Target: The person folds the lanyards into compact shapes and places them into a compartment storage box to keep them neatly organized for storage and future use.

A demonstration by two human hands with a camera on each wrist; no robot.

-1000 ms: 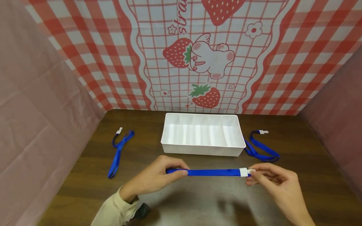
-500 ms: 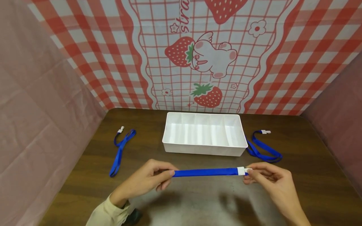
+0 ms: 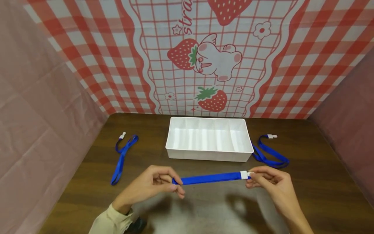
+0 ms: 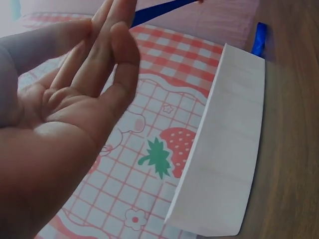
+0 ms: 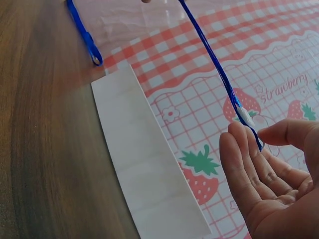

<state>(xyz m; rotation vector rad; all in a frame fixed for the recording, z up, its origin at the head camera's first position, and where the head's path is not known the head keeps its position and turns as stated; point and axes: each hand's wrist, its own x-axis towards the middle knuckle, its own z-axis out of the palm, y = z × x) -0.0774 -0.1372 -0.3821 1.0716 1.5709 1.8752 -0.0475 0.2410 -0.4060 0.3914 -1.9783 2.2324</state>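
A blue lanyard [image 3: 211,178], folded into a flat band, stretches between both hands above the table. My left hand [image 3: 152,183] holds its left end between the fingers; in the left wrist view the thumb meets the fingers and the band [image 4: 162,11] runs out behind them. At the other end my right hand [image 3: 273,187] pinches the lanyard beside its white clip fitting [image 3: 243,175], with the thumb against the fingers. The band slopes slightly, its right end higher. In the right wrist view the strands [image 5: 212,52] show edge-on.
Behind the hands stands a white box [image 3: 208,155] divided into several compartments. One blue lanyard [image 3: 121,161] lies folded left of it; another [image 3: 272,151] lies looped at its right side. A strawberry-print cloth [image 3: 213,99] hangs at the back, with pink cloth at both sides.
The left hand's fingers have shifted on the folded end, now spread further round it. The right hand has moved slightly left, and the band has gone from level to tilted.
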